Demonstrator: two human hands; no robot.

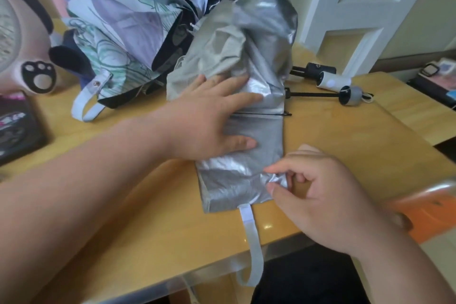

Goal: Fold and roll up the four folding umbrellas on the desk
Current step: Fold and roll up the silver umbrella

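Silver umbrella (246,131) lies near the front edge of the desk (345,136), left hand (209,121) flat on it, right hand (320,192) pinching a pleat. Not rolled yet; patterned umbrellas (118,32) heaped far-left look loose too, count unclear.

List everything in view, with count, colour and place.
silver umbrella: one, silver-grey, desk centre, partly flattened
closing strap: one, pale grey, hangs over near desk edge
printed umbrella: one, white, lilac, teal, navy, heaped behind-left
umbrella handles: three, black, white, grey, far right
desk: one, light wood
fan: one, pink with paw print, left edge
left hand: one, presses flat on silver umbrella
right hand: one, pinches its near corner
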